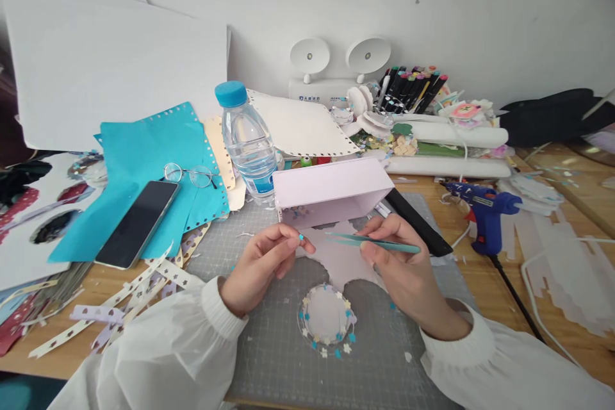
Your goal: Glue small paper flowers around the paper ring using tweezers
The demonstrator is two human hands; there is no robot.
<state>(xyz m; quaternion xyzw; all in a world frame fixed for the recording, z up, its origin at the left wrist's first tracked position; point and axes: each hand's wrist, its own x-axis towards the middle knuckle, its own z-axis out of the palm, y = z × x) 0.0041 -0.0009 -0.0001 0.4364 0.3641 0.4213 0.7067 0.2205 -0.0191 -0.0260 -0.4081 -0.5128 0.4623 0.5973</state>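
My left hand (266, 262) pinches a tiny blue paper flower (301, 237) between thumb and forefinger. Teal tweezers (379, 243) lie in the grip of my right hand (401, 269), their tips pointing left toward the flower, a little apart from it. Below and between my hands, a round white paper disc (327, 312) rests on the grey cutting mat, ringed by wire loops with small blue, white and cream flowers. Just behind my hands stands a pale lilac open box (331, 189), with small pieces inside its left end. A torn-edged white sheet (336, 262) lies before it.
A water bottle (247, 141) stands behind the box's left end. To the left are blue paper (148, 141), glasses (189, 174), a phone (138, 224) and punched paper strips (125, 301). At right, a blue glue gun (486, 211) trails its cord. Markers (413, 90) stand at the back.
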